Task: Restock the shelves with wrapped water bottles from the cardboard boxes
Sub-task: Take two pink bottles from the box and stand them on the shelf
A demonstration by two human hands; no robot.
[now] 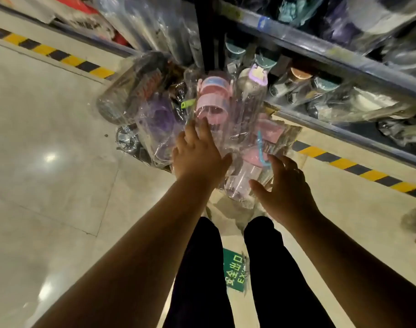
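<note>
A cardboard box [287, 136] on the floor in front of me is packed with plastic-wrapped water bottles. A pink-lidded wrapped bottle [213, 97] stands tallest in the middle, a clear bottle with a lilac lid [253, 91] beside it on the right, and a purple wrapped bottle [158, 121] on the left. My left hand [197, 151] reaches down with straight fingers whose tips touch the pink bottle's wrap. My right hand [285, 185] hovers spread over a low pink bottle with a blue strap [254, 159], holding nothing.
Shelves [320, 47] with more wrapped bottles run along the upper right. Yellow-black hazard tape [358, 169] marks the floor beneath them. A large clear wrapped container [129, 88] leans left of the box. My dark-trousered legs [202, 275] stand by a green exit sign [234, 268] on the floor.
</note>
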